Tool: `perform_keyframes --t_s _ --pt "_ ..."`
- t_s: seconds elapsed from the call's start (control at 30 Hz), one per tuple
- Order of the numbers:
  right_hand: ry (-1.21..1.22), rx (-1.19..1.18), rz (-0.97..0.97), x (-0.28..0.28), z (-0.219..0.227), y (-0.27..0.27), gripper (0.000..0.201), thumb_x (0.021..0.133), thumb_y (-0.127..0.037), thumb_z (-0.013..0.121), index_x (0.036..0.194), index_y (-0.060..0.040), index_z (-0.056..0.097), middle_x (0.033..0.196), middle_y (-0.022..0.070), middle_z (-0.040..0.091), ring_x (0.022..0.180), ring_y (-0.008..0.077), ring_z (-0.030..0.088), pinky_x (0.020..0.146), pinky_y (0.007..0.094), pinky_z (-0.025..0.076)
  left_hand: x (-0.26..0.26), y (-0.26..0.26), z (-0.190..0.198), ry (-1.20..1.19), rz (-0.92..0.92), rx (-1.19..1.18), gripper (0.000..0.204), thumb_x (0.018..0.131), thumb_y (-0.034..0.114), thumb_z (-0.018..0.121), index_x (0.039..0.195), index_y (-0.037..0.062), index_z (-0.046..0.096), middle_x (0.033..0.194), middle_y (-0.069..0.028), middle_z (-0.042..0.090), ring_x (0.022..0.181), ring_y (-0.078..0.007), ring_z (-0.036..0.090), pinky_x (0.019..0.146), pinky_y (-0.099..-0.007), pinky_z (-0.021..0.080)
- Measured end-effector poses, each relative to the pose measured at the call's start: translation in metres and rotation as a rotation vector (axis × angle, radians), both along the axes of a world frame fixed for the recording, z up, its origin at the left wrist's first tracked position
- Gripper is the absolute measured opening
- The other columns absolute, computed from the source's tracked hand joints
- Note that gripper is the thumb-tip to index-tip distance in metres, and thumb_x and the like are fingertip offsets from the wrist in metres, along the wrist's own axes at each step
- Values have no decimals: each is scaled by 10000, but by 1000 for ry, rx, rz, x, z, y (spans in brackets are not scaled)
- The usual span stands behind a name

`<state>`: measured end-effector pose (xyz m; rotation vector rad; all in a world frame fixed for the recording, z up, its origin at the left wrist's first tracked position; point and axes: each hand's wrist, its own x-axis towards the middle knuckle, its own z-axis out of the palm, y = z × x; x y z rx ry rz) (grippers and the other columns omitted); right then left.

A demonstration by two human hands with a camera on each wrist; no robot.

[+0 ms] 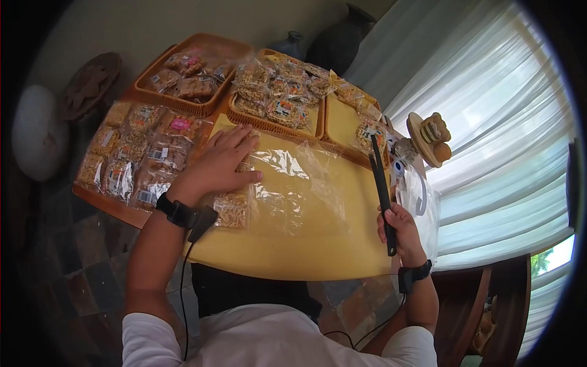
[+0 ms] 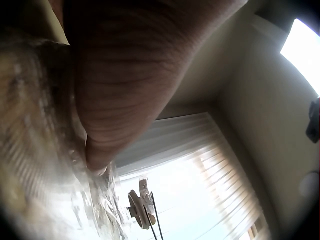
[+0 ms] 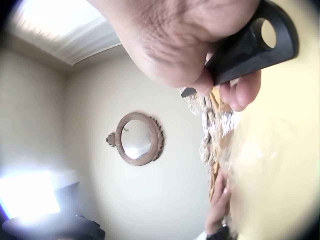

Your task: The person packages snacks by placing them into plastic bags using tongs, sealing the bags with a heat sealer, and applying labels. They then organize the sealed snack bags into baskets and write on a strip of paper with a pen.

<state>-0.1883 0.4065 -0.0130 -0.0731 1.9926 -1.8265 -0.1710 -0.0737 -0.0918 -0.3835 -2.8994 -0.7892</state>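
Observation:
In the head view my left hand (image 1: pixel 229 160) lies spread over a clear plastic bag (image 1: pixel 278 168) on the yellow tabletop, fingers extended and thumb pointing right. Beneath its wrist side sits a pack of pale snack pieces (image 1: pixel 232 209) in clear wrap. My right hand (image 1: pixel 400 229) grips black tongs (image 1: pixel 383 196) by the handle end, their two tips parted and pointing away from me, overlapping a wrapped snack pack (image 1: pixel 370 134). The right wrist view shows the tongs' holed end (image 3: pixel 267 35) sticking out of the fist.
Three wicker baskets stand along the back: a left one (image 1: pixel 143 79), a middle one (image 1: pixel 318 116) heaped with snack packs, and a right one (image 1: pixel 351 147). Rows of wrapped packs (image 1: pixel 125 153) cover the left side. A round wooden stand (image 1: pixel 422 137) with figurines is at the right edge.

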Motion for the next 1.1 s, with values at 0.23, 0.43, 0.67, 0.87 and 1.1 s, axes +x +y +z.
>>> perform_keyframes --t_s 0.23,0.43,0.67,0.87,1.1 --pt "-108 312 78 48 -11 61 172 1098 -190 626 1167 -33 627 785 58 656 562 130 611 508 264 494 -1 4 6 -21 38 7 889 981 575 718 1667 103 407 1769 -158 288 1636 -380 247 1323 -538 186" --pt "-275 252 265 47 -3 62 209 1089 -234 651 1073 -30 610 790 57 659 570 128 613 523 259 486 0 5 10 -42 110 15 867 1002 569 695 1680 121 391 1776 -153 276 1632 -388 256 1321 -527 207" --pt "-363 226 328 34 14 89 207 1087 -221 650 1069 -15 630 774 53 655 573 125 615 541 262 497 -1 3 7 -48 101 3 868 1016 580 675 1688 120 373 1783 -157 257 1635 -388 251 1320 -515 222" --pt "-397 277 357 37 32 100 240 1068 -243 684 1054 -7 645 776 49 669 573 125 618 539 273 497 -3 6 7 -49 68 -11 896 997 576 703 1693 126 361 1780 -163 262 1627 -390 272 1313 -507 252" --pt "-482 191 508 8 16 67 223 1091 -234 647 1072 -12 641 773 39 649 585 110 603 552 253 466 -2 4 10 -38 54 -14 897 992 549 725 1694 127 357 1781 -163 258 1629 -387 269 1309 -492 267"
